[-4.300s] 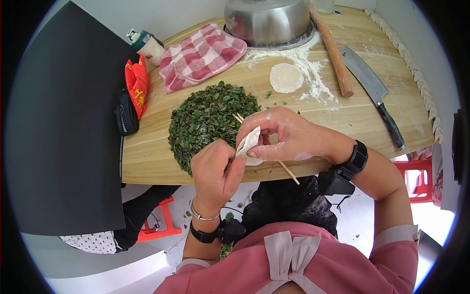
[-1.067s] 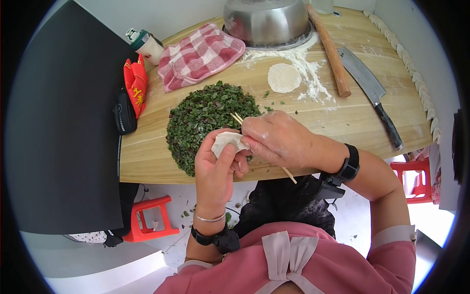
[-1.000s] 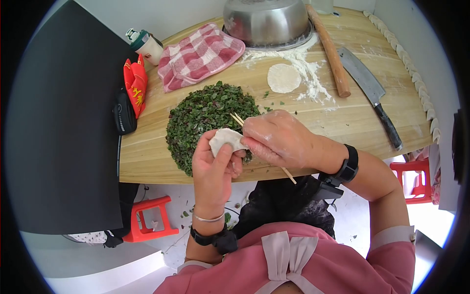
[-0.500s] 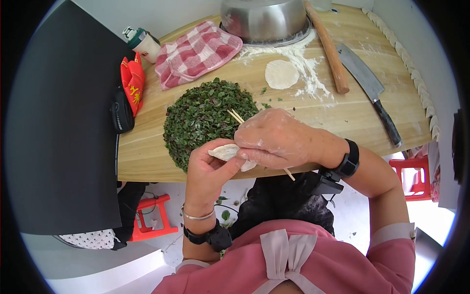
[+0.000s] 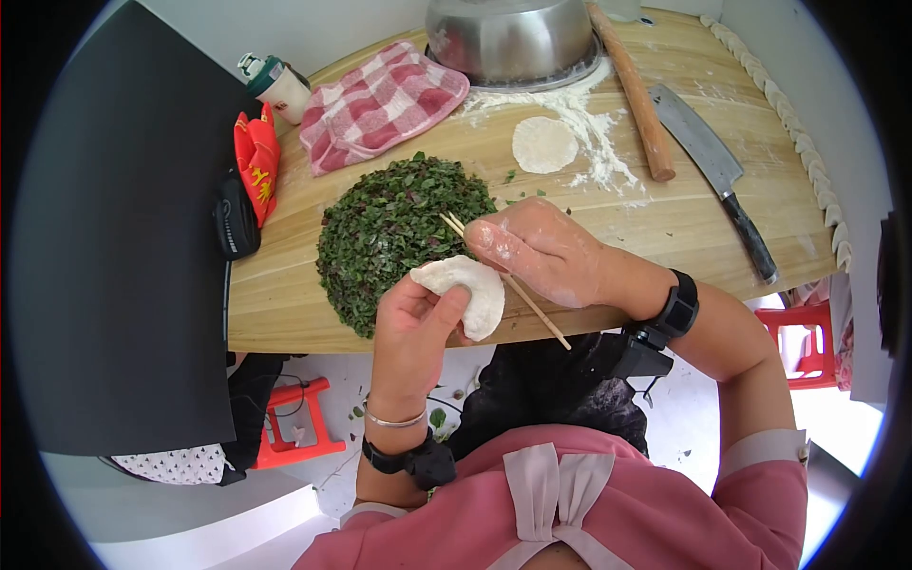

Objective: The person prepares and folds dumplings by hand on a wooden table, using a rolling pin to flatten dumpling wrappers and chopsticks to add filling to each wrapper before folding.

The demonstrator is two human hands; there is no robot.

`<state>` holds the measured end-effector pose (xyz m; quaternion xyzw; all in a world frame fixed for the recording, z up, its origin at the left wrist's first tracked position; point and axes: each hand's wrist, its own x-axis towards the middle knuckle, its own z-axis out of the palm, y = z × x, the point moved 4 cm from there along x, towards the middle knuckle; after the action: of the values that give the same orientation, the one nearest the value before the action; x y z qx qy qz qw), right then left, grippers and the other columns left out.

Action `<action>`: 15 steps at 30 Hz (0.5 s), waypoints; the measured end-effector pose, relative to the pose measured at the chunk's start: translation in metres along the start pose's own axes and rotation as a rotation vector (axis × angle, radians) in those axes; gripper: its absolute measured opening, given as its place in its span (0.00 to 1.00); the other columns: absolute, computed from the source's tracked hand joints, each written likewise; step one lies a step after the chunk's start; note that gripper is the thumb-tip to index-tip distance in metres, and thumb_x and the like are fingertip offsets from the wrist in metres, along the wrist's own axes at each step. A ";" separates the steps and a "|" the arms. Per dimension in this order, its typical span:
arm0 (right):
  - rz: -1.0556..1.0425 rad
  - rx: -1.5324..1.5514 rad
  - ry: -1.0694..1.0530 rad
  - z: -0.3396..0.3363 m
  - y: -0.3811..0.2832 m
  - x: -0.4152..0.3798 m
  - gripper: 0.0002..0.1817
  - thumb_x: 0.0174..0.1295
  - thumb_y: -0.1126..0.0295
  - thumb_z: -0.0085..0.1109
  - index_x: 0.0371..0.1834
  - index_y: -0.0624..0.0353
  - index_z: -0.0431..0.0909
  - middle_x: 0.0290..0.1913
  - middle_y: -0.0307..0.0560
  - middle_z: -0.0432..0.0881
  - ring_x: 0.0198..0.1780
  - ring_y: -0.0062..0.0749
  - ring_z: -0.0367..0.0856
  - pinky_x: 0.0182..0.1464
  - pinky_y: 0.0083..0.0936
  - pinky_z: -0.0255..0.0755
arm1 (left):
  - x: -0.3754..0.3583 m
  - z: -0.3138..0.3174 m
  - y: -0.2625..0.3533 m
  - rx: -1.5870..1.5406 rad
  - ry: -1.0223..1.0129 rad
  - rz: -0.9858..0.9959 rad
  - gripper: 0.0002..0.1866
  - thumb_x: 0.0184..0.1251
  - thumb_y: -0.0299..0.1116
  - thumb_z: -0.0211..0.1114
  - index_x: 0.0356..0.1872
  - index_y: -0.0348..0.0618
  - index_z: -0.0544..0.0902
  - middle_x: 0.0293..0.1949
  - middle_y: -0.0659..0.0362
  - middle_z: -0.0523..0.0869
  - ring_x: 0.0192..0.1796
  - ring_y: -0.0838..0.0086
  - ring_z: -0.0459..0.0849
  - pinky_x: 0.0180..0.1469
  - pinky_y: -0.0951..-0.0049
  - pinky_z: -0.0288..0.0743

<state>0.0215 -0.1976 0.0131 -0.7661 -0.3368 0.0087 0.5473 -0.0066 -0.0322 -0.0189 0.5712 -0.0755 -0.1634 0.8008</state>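
My left hand [image 5: 418, 328] pinches a half-moon dumpling [image 5: 483, 302] of white dough, its thumb pressed on the near face and its fingers behind. The dumpling is folded over, with its curved edge to the right. Just above it, my right hand [image 5: 546, 252] is curled, dusted with flour and apart from the dumpling. A pair of chopsticks [image 5: 537, 311] runs beneath this hand, tips at the greens and other ends past the table's front edge. The right fingertips are hidden, so a grip on the chopsticks cannot be made out. Chopped dark green leaves [image 5: 394, 233] are heaped beside both hands.
A round dough wrapper [image 5: 544, 144] lies by spilled flour. Behind are a steel basin [image 5: 510, 43] and a checked cloth [image 5: 380, 104]. To the right lie a rolling pin [image 5: 632, 90] and a cleaver [image 5: 703, 142]. Finished dumplings [image 5: 796, 123] line the right edge.
My right hand has let go of the dumpling and drawn up, away from it. My left hand has turned the dumpling so its broad side shows. The chopsticks have hardly moved.
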 end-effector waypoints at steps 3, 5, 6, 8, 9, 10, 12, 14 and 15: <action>-0.123 -0.076 0.067 0.003 -0.004 0.003 0.18 0.72 0.59 0.42 0.30 0.61 0.67 0.25 0.54 0.68 0.27 0.55 0.69 0.30 0.38 0.63 | -0.001 0.005 0.003 0.016 0.046 0.021 0.11 0.67 0.26 0.62 0.48 0.36 0.79 0.38 0.59 0.85 0.34 0.81 0.83 0.31 0.81 0.78; -0.130 -0.115 0.049 0.004 -0.006 0.002 0.16 0.71 0.60 0.44 0.30 0.61 0.67 0.25 0.54 0.68 0.28 0.55 0.69 0.30 0.38 0.63 | -0.001 0.004 0.004 0.022 0.052 0.051 0.11 0.67 0.26 0.62 0.48 0.36 0.79 0.38 0.59 0.85 0.34 0.82 0.83 0.29 0.82 0.77; -0.136 -0.155 0.031 0.005 -0.007 0.002 0.14 0.70 0.62 0.46 0.31 0.61 0.67 0.25 0.54 0.68 0.28 0.55 0.70 0.30 0.38 0.63 | 0.000 0.001 0.003 0.054 0.037 0.044 0.11 0.67 0.27 0.62 0.48 0.36 0.79 0.38 0.59 0.85 0.35 0.82 0.83 0.30 0.82 0.77; -0.162 -0.166 0.039 0.006 -0.007 0.001 0.13 0.69 0.63 0.47 0.31 0.61 0.67 0.25 0.53 0.68 0.28 0.55 0.70 0.30 0.38 0.63 | 0.000 0.002 0.003 0.085 0.022 0.034 0.11 0.68 0.27 0.62 0.49 0.36 0.79 0.38 0.59 0.85 0.35 0.82 0.83 0.30 0.82 0.77; -0.188 -0.179 0.048 0.007 -0.007 0.001 0.12 0.68 0.64 0.48 0.31 0.61 0.68 0.25 0.53 0.68 0.28 0.55 0.70 0.30 0.38 0.63 | 0.000 0.003 0.003 0.037 0.035 0.026 0.11 0.68 0.28 0.62 0.49 0.36 0.79 0.38 0.59 0.85 0.35 0.82 0.83 0.32 0.82 0.77; -0.187 -0.179 0.048 0.007 -0.007 0.000 0.12 0.68 0.64 0.48 0.31 0.61 0.68 0.25 0.53 0.68 0.28 0.55 0.70 0.30 0.38 0.63 | 0.000 0.004 0.002 -0.012 0.047 0.019 0.11 0.69 0.29 0.61 0.48 0.35 0.79 0.38 0.60 0.85 0.35 0.82 0.83 0.34 0.82 0.77; -0.211 -0.185 0.054 0.006 -0.009 0.000 0.14 0.69 0.62 0.48 0.31 0.61 0.68 0.25 0.53 0.68 0.28 0.55 0.70 0.30 0.38 0.63 | 0.001 0.005 0.002 -0.012 0.047 0.037 0.11 0.69 0.29 0.61 0.48 0.35 0.79 0.38 0.60 0.85 0.36 0.82 0.83 0.36 0.81 0.77; -0.169 -0.186 0.065 0.003 -0.008 0.000 0.15 0.70 0.61 0.47 0.30 0.61 0.68 0.25 0.53 0.68 0.28 0.55 0.70 0.30 0.38 0.63 | 0.000 0.004 0.004 -0.012 0.049 0.056 0.11 0.70 0.29 0.60 0.48 0.34 0.79 0.38 0.60 0.85 0.36 0.82 0.83 0.38 0.81 0.77; -0.126 -0.189 0.076 0.000 -0.006 0.000 0.15 0.70 0.61 0.46 0.30 0.62 0.68 0.24 0.53 0.68 0.27 0.54 0.70 0.30 0.38 0.63 | -0.001 0.005 0.005 0.050 0.023 0.019 0.10 0.70 0.29 0.60 0.47 0.34 0.80 0.38 0.61 0.85 0.37 0.82 0.83 0.39 0.81 0.77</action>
<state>0.0187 -0.1962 0.0183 -0.7913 -0.3627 -0.0866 0.4845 -0.0084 -0.0347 -0.0130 0.5922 -0.0758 -0.1475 0.7886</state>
